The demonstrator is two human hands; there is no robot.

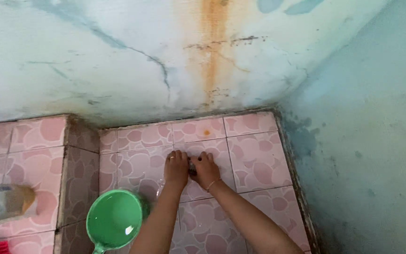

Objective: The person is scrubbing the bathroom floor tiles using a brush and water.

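Nearest the camera, at about seven o'clock in the head view, a green plastic dipper (114, 219) was seen lying on the wet floor, its bowl facing up and its handle cut off by the lower edge. Just right of it, two bare forearms were stretched forward from six o'clock toward the centre. At the far left, near nine o'clock, part of a raised ledge (29, 146) clad in the same pink tiles was seen, with a blurred orange and white object (1, 202) resting on it.

Further out, at the centre, the left hand (176, 168) and the right hand (206, 169) were pressed down side by side on the pink patterned floor tiles (254, 160). A small dark object (192, 168), too small and too covered to be identified, was held between them against the floor. The left hand's fingers were curled down beside it; whether they were closed on it could not be told. The right hand's fingers were bent over it in the same way, and its grip could not be told either. A thin bracelet was worn on the right wrist.

Farthest away, from ten to two o'clock, a pale blue-green wall (118, 56) was seen, cracked, with a rust-coloured stain (212, 51) running down at twelve o'clock.
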